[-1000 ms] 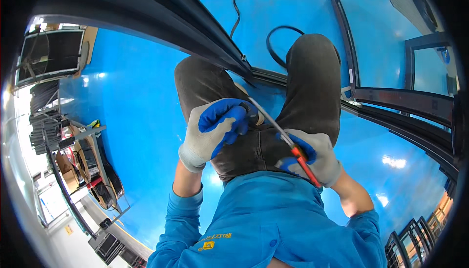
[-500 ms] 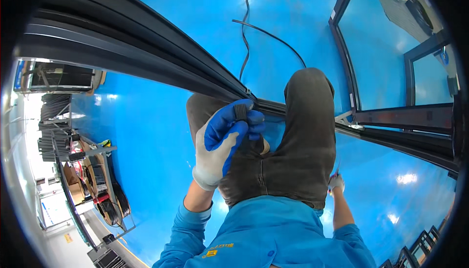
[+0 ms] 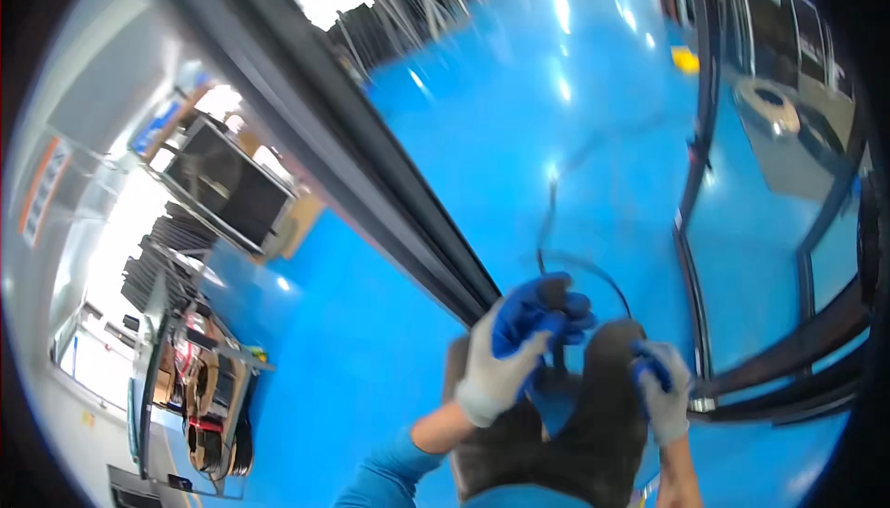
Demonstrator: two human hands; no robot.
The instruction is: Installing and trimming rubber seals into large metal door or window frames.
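My left hand [image 3: 514, 350], in a white glove with blue coated fingers, is raised over my lap. It pinches a small black ribbed piece [image 3: 553, 293] between thumb and fingers; motion blur softens the piece's outline. Beside my right knee is my right hand [image 3: 664, 392], gloved alike, its fingers loosely curved with a gap at the thumb and no object visible in them. A long dark metal profile [image 3: 371, 174] slants from the upper left down to just behind my left hand.
Dark frames [image 3: 688, 230] stand to my right. A black cable [image 3: 547, 221] lies on the blue floor ahead. At left is a cart [image 3: 199, 360] loaded with coils and boxes, near a rack of dark profiles [image 3: 167, 239]. A yellow object [image 3: 685, 60] sits far right.
My view has tilted up and shows more of the room. My right hand has come from low by the floor up beside my right knee. The black piece stays in my left hand.
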